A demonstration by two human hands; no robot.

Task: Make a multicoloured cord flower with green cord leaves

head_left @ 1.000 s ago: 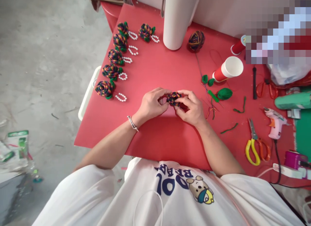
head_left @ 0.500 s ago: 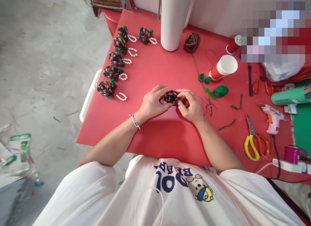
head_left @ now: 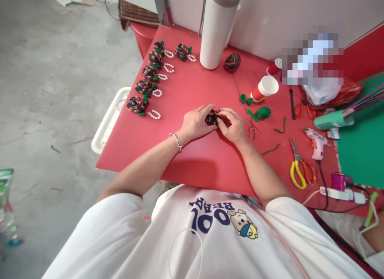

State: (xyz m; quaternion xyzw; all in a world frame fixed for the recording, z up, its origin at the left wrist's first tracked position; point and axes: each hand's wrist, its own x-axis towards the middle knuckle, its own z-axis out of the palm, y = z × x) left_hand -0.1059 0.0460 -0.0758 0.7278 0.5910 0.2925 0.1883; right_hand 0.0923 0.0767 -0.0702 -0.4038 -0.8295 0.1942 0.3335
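Note:
Between my two hands is a dark multicoloured yarn flower (head_left: 211,118), held just above the red table. My left hand (head_left: 196,123) is closed on its left side, thumb below and fingers above. On the right edge, the fingers and thumb of my right hand (head_left: 232,126) pinch it. My fingers cover part of the flower. Right of my hands lie a green-handled crochet hook (head_left: 252,115), a green yarn ball (head_left: 263,112), small green leaves (head_left: 243,98) and loose yarn ends (head_left: 251,131).
Several finished yarn flowers (head_left: 137,104) with white bead loops (head_left: 155,114) line the left edge. Behind stand a white flask (head_left: 217,35), a variegated yarn ball (head_left: 233,62) and a paper cup (head_left: 266,88). Scissors (head_left: 297,169), a pink glue gun (head_left: 316,143) and a power strip (head_left: 334,193) lie right.
The head view has shifted, so the table's right side shows more. Both hands stay on the yarn flower, with the fingers slightly repositioned around it.

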